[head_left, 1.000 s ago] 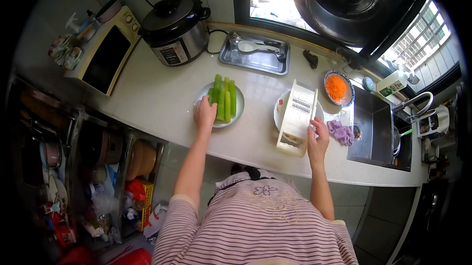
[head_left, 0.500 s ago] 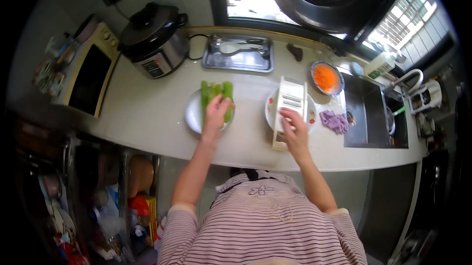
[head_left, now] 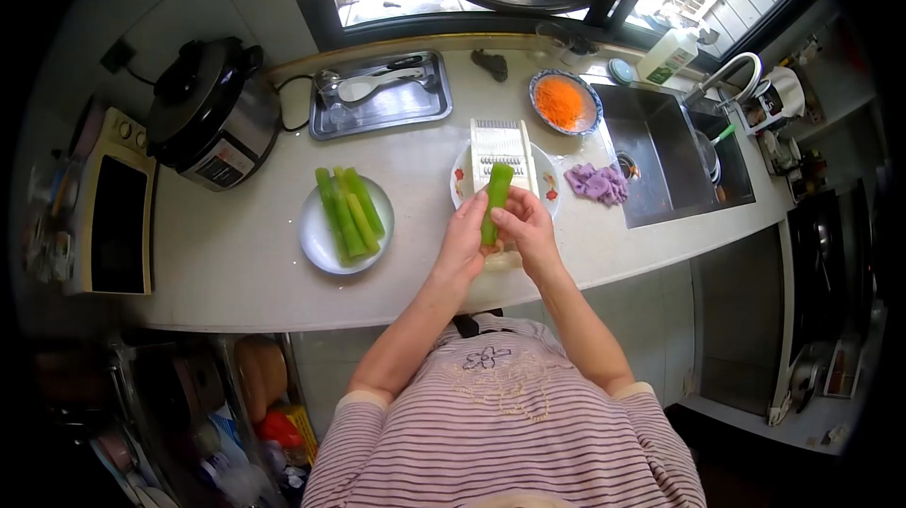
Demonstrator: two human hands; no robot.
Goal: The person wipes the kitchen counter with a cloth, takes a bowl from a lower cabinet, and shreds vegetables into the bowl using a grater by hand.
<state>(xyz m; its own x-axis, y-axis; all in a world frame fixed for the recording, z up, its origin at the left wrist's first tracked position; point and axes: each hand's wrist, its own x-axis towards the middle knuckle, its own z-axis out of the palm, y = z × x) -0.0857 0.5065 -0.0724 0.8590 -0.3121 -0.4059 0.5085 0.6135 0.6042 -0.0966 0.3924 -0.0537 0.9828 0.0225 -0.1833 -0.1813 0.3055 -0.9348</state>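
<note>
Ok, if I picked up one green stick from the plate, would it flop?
Probably not: the green sticks look thick and straight, so likely stiff. One might feel slippery, since the skin looks smooth. Rolling seems unlikely, with them bunched together on the plate.

Green stalk (head_left: 498, 193) between left fingers (head_left: 471, 216) and right fingers (head_left: 529, 214), over a white grater (head_left: 500, 140) and plate (head_left: 547, 174)

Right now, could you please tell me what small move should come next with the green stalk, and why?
Probably lower the green stalk onto the white grater: the left hand and right hand both hold it, it overlaps the grater in view, and the slotted face shows beyond its tip.
</note>
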